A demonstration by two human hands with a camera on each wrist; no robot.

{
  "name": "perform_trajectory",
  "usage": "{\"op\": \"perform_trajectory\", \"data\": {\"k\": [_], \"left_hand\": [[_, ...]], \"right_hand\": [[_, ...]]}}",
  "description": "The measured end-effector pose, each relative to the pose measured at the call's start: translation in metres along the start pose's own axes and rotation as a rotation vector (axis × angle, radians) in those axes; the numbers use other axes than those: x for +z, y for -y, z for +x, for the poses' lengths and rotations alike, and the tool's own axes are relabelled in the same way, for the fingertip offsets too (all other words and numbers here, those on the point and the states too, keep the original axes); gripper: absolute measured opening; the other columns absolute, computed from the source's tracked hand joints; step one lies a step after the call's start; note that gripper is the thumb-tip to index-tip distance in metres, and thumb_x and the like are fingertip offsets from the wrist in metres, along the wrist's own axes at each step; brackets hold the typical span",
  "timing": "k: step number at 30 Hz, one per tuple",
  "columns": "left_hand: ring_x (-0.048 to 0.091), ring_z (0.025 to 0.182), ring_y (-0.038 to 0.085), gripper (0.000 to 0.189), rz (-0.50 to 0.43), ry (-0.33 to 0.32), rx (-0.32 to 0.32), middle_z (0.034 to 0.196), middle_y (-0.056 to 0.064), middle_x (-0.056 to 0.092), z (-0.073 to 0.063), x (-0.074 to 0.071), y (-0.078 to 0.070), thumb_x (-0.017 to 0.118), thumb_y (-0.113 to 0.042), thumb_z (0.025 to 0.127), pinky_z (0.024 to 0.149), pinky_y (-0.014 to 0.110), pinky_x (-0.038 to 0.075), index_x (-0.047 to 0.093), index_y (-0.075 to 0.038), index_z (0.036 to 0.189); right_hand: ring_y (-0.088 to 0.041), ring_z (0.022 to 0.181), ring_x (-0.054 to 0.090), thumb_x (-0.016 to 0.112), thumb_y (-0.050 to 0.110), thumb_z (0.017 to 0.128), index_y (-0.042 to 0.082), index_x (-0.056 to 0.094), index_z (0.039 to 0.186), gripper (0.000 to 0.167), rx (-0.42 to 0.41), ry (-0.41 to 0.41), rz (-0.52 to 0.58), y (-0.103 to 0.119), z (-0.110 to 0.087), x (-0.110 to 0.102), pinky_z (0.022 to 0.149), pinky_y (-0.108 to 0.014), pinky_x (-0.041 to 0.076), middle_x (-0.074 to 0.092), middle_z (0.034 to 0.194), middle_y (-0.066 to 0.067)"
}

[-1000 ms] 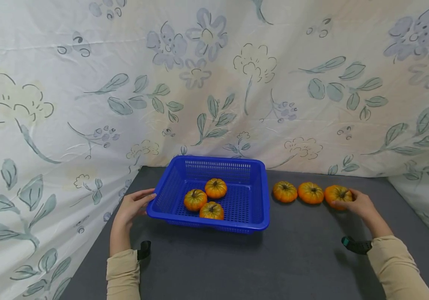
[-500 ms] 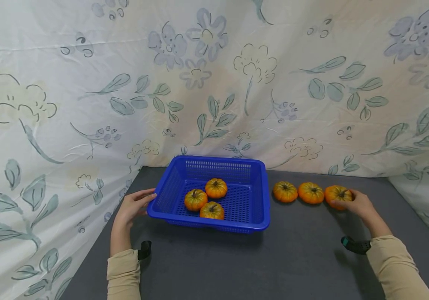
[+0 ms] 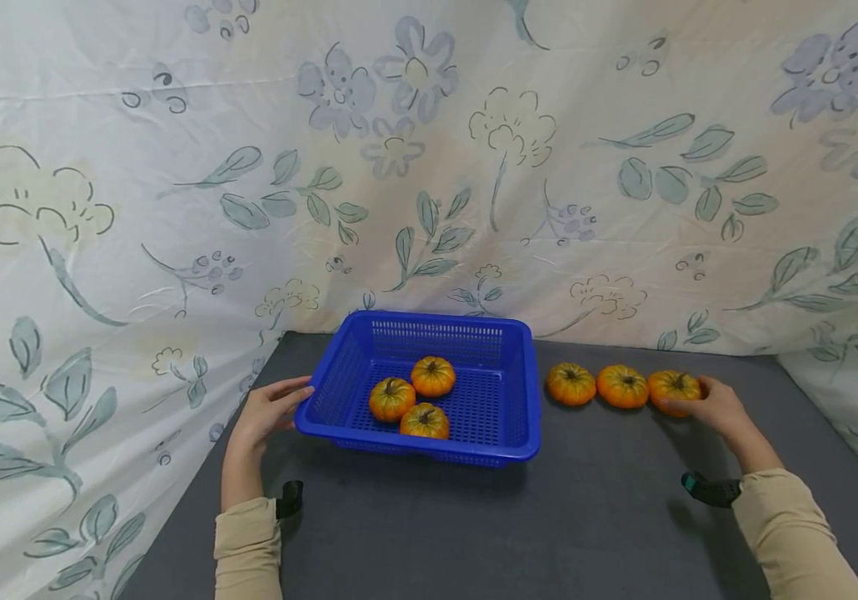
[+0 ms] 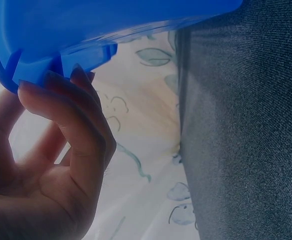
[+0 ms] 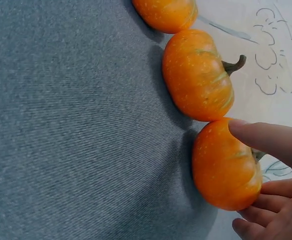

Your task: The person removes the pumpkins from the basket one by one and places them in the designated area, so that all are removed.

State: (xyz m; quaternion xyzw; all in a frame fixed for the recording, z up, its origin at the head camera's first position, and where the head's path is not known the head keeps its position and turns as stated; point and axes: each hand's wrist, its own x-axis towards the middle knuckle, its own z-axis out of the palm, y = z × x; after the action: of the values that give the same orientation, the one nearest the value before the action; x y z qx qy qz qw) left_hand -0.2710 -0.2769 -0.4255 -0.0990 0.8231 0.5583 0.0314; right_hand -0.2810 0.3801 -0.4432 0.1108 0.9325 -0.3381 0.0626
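At the left end of a blue plastic basket, my left hand grips the rim. The left wrist view shows curled fingers against the underside of the basket's edge. Inside the basket lie three small orange pumpkins, one at the back, one at the left and one at the front. My right hand holds the rightmost pumpkin of a row on the table, thumb on one side and fingers on the other. That pumpkin touches its neighbour.
Two more pumpkins, the middle one and the left one, stand between the basket and my right hand. The dark grey table ends at a floral cloth behind and at both sides.
The pumpkin in my right hand has shifted and tilted very slightly to the left. Both hands and the basket stay almost where they were.
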Motion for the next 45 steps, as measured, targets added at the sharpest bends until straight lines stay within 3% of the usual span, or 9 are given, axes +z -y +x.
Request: {"op": "perform_trajectory", "data": {"k": [9, 21, 26, 39, 45], "left_hand": [[0.066, 0.086, 0.006, 0.056, -0.003, -0.003, -0.002, 0.135, 0.018, 0.059, 0.0, 0.001, 0.0, 0.067, -0.039, 0.092, 0.071, 0.026, 0.055, 0.056, -0.008, 0.138], [0.066, 0.088, 0.008, 0.059, 0.018, -0.01, -0.005, 0.138, 0.019, 0.057, 0.001, -0.001, 0.0, 0.066, -0.042, 0.092, 0.072, 0.026, 0.054, 0.054, -0.008, 0.139], [0.066, 0.089, 0.008, 0.059, 0.021, -0.008, -0.003, 0.138, 0.019, 0.056, 0.0, -0.001, 0.0, 0.065, -0.042, 0.092, 0.072, 0.026, 0.054, 0.054, -0.008, 0.139], [0.065, 0.082, 0.006, 0.056, -0.009, -0.004, -0.012, 0.128, 0.012, 0.064, 0.0, 0.0, -0.001, 0.067, -0.038, 0.091, 0.068, 0.026, 0.054, 0.056, -0.008, 0.137], [0.065, 0.083, 0.005, 0.058, -0.002, -0.002, -0.013, 0.132, 0.013, 0.062, -0.001, 0.001, -0.002, 0.067, -0.039, 0.092, 0.068, 0.026, 0.054, 0.054, -0.008, 0.139]], "right_hand": [[-0.062, 0.134, 0.016, 0.06, 0.046, 0.093, -0.02, 0.002, 0.146, 0.102, 0.001, -0.025, -0.035, 0.015, 0.003, -0.001, 0.108, -0.068, 0.023, 0.011, 0.147, -0.047], [-0.062, 0.136, 0.015, 0.062, 0.052, 0.091, -0.013, 0.003, 0.15, 0.106, -0.091, -0.042, -0.058, 0.059, 0.004, -0.001, 0.106, -0.07, 0.023, 0.009, 0.151, -0.043], [-0.06, 0.137, 0.014, 0.061, 0.053, 0.091, -0.01, 0.001, 0.152, 0.106, -0.176, -0.014, -0.037, 0.08, 0.002, 0.001, 0.106, -0.071, 0.022, 0.009, 0.153, -0.041], [-0.057, 0.14, 0.019, 0.063, 0.047, 0.092, -0.009, 0.007, 0.153, 0.099, -0.319, 0.027, -0.017, 0.12, 0.0, 0.009, 0.108, -0.068, 0.024, 0.013, 0.156, -0.035], [-0.057, 0.139, 0.023, 0.068, 0.039, 0.091, -0.006, 0.011, 0.154, 0.095, -0.345, 0.044, 0.035, 0.138, -0.002, 0.015, 0.11, -0.064, 0.027, 0.017, 0.156, -0.034]]}}
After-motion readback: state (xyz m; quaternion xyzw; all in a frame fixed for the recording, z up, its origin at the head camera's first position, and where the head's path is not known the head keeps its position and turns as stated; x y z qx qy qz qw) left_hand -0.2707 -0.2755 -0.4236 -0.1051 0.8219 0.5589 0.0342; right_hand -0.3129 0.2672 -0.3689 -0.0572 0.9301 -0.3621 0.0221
